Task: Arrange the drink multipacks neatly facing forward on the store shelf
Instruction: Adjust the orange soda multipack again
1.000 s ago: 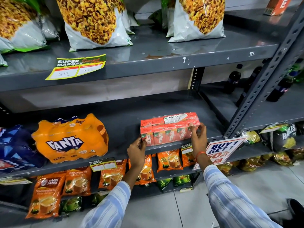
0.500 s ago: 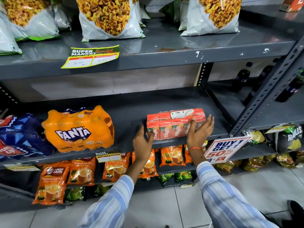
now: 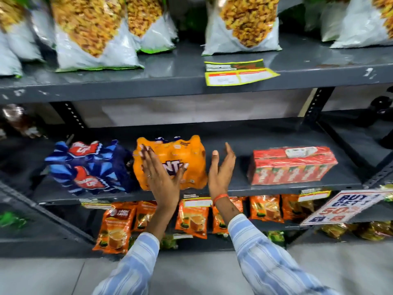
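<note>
Three drink multipacks stand on the grey middle shelf [image 3: 229, 189]. At the left is a blue Thums Up pack [image 3: 89, 167], in the middle an orange Fanta pack [image 3: 189, 158], at the right a red Maaza carton pack [image 3: 293, 165] with its long side forward. My left hand [image 3: 161, 175] is spread flat in front of the Fanta pack, covering part of its label. My right hand [image 3: 221, 169] is open with fingers up, just right of the Fanta pack, in the gap before the red pack. Neither hand holds anything.
Large snack bags [image 3: 93, 33] fill the top shelf, which carries a yellow price tag [image 3: 238, 72]. Orange tea pouches [image 3: 191, 216] hang on the lower shelf. A "Buy 1 Get 1" sign [image 3: 344, 206] sticks out at the right. Dark bottles [image 3: 380, 109] stand on the neighbouring rack.
Both hands have let go of the red carton pack and moved left to the Fanta pack. The view has swung left with them.
</note>
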A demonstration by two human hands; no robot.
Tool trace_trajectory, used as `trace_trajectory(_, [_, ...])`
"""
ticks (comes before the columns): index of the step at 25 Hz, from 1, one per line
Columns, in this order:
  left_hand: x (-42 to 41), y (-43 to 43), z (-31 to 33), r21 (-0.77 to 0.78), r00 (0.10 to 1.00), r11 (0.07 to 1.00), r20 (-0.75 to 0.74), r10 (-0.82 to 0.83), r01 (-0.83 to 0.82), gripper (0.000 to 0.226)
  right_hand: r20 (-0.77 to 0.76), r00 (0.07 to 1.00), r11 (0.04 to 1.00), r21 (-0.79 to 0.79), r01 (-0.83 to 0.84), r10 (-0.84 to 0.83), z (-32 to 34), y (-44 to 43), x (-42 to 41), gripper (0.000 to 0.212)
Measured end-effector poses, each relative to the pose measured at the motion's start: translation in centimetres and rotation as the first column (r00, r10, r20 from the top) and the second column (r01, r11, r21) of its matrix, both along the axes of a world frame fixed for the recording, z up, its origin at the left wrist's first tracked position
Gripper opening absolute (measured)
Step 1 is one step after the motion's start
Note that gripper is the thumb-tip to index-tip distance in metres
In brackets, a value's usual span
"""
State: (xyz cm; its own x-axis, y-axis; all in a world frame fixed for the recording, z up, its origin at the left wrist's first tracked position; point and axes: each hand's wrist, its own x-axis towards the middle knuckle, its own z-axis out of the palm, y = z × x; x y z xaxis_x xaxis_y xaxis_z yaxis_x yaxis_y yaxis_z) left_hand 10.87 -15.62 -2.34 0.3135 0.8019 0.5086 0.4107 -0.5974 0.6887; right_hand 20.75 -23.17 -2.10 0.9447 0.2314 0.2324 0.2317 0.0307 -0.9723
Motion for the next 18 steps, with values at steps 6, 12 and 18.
trace_trajectory(6, [-5.9,6.1,-3.0,-0.389,0.988,0.911,0.111,-0.103,0.139,0.085,-0.031,0.992,0.986,-0.114,-0.125,0.122,-3.6,2.9,-3.9,0.068])
trace_trajectory(12, [-7.5,8.4,-3.3,-0.426,0.975,0.881,0.161,-0.15,0.206,0.064,0.0,0.977,0.951,-0.23,-0.209,0.214,-4.2,2.3,-2.5,0.053])
trace_trajectory(18, [-6.3,7.6,-3.1,-0.366,0.964,0.892,0.125,-0.234,0.264,0.059,0.007,0.977,0.949,-0.24,-0.203,0.211,-4.3,0.8,-0.3,0.052])
